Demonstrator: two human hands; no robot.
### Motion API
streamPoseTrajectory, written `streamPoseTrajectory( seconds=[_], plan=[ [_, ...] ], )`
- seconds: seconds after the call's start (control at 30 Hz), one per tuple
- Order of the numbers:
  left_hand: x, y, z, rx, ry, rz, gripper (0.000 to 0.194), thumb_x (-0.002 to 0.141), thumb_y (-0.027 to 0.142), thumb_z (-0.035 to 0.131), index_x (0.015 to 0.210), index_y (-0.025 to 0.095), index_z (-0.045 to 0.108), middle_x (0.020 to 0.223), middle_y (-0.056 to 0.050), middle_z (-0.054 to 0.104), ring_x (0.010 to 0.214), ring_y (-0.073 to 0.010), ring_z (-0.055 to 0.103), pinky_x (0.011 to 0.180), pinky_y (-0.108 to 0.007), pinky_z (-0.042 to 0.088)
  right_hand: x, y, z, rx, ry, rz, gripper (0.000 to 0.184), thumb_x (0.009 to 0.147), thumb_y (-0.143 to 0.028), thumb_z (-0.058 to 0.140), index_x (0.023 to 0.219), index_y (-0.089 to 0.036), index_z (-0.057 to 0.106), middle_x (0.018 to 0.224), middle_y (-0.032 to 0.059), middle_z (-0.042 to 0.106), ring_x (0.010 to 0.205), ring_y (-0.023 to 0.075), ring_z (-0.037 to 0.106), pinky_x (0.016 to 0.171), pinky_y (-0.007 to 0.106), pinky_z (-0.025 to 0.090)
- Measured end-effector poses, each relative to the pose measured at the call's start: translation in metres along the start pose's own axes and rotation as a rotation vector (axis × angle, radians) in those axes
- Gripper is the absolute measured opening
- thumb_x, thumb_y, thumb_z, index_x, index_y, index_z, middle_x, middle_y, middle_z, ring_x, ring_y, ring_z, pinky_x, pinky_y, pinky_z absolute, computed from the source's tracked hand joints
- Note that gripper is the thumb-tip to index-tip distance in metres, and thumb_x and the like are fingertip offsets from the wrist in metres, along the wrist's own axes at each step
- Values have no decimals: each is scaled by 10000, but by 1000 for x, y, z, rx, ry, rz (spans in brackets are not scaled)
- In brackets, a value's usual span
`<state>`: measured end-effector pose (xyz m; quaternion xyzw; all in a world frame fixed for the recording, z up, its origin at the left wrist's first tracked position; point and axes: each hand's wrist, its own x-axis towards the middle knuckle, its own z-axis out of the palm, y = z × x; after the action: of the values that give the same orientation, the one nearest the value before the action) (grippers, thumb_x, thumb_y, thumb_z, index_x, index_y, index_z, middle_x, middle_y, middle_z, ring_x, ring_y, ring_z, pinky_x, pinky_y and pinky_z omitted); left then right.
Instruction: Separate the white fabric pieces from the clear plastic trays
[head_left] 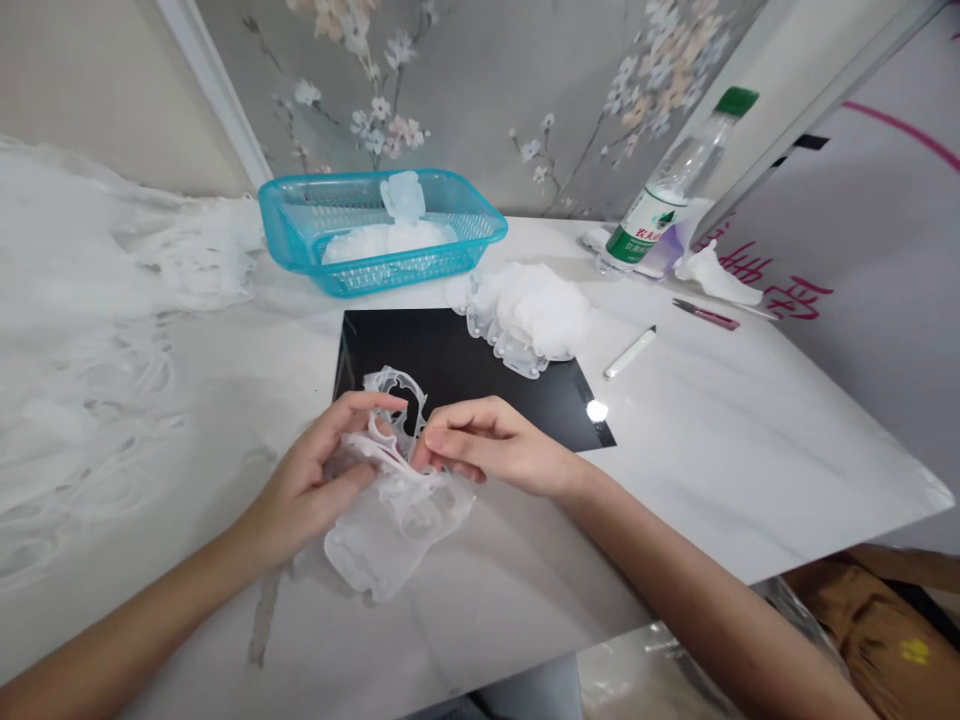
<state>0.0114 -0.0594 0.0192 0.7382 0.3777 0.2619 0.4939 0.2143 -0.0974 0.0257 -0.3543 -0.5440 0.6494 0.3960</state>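
Note:
A limp, translucent white sheet with cut-out openings (375, 545) hangs between my hands above the table's near side. My left hand (322, 470) grips it from the left, thumb on the near side and index finger stretched across the top. From the right, my right hand (487, 445) pinches its upper edge, thumb against the fingers. A curled, frame-like strip of the same material (397, 380) rises beyond the fingers. Just past the hands lies a flat black board (405, 340). A pile of white, scallop-edged pieces (536, 310) covers its far right corner.
A blue plastic basket (300, 265) with white pieces inside stands at the back. White cut-out sheets (112, 260) are heaped at left. On the right are a green-capped bottle (645, 225), a white pen (630, 352) and small thread snips (705, 314). The white table (787, 450) ends at a near edge.

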Motion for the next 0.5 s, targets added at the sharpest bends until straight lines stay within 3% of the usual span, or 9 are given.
streamPoseTrajectory(
  seconds=[0.2,0.33,0.4,0.5],
  plan=[
    [3,-11,-3,92,-63,93,332,787,178,470,1110,251,505,862,-6,596,711,-157,592,578,-221,453,1,-1,14,30,88,-57,240,748,-344,684,762,-130,577,650,-38,491,543,48,389,490,189,310],
    [3,-11,-3,144,-58,196,403,804,142,441,1188,264,446,831,4,573,674,-139,573,566,-220,451,4,5,15,161,85,9,255,731,-357,697,713,-125,593,580,-51,484,464,29,346,433,188,269],
    [3,-8,-3,255,27,315,430,804,132,449,1211,269,437,944,-24,570,828,-178,574,701,-279,472,5,9,12,210,133,71,250,688,-344,735,727,-125,623,565,-51,513,412,17,305,386,189,219],
    [2,-3,-4,510,144,530,391,799,120,465,1148,291,509,1122,-58,507,1074,-254,471,914,-432,366,6,11,9,289,193,153,211,657,-295,762,741,-138,647,603,-40,563,379,5,291,356,187,176]
  ],
)
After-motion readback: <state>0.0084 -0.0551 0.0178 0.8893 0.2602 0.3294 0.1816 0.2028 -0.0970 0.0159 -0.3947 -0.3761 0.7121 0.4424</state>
